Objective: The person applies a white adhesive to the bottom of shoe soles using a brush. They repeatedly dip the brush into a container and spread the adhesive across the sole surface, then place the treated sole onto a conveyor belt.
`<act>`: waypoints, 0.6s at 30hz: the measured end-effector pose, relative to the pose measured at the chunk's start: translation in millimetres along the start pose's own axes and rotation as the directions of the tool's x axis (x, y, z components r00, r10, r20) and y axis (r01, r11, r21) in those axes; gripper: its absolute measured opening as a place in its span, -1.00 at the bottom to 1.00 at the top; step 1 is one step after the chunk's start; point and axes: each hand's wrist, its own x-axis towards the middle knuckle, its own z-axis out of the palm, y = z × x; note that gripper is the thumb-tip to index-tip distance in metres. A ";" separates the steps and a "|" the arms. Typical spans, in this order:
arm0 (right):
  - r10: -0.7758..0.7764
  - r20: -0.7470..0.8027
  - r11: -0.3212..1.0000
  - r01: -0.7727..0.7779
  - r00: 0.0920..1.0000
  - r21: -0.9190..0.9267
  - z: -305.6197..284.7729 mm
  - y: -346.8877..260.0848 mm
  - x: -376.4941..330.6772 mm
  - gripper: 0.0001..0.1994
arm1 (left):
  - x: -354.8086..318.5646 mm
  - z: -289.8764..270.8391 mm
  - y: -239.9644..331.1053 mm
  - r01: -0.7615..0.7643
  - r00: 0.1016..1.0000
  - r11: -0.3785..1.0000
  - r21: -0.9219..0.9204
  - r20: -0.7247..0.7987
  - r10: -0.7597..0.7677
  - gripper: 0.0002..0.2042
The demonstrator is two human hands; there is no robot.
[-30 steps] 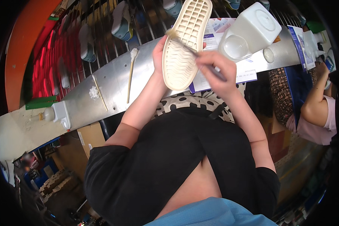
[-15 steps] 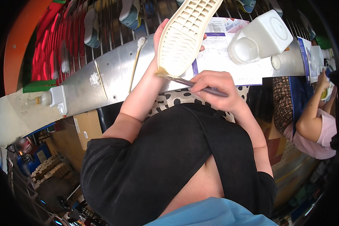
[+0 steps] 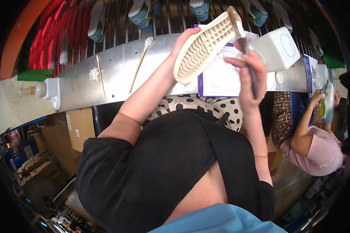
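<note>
A cream rubber shoe sole (image 3: 196,54) is tilted over the metal bench, its toe and heel running from lower left to upper right. My left hand (image 3: 181,42) grips it by the left edge, with most of the fingers hidden behind it. In my right hand (image 3: 252,72) is a brush (image 3: 254,83) with a dark handle. Its bristles touch the far upper end of the sole. Below the sole lie printed sheets (image 3: 217,83) with purple borders. Just right of them, a white plastic bottle (image 3: 278,46) lies on its side, its clear-looking mouth end partly behind my right hand.
Two cotton-tipped sticks (image 3: 140,66) lie on the metal bench (image 3: 77,85), beside white fluff (image 3: 93,75). Shoes (image 3: 140,15) hang or sit along a barred rack beyond. A white lamp-like fixture (image 3: 51,93) is at left. At right another person (image 3: 311,147) handles a shoe.
The sole has tilted and come lower, toward the right. My right hand and the brush moved up and right, from the sole's near end to its far end.
</note>
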 end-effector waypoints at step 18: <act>0.027 0.197 0.999 -0.018 0.980 -0.048 19.1 -1.4 -36.2 -0.72 | 13.0 -5.0 -17.3 -0.122 0.983 0.990 0.066 -0.129 0.130 -0.48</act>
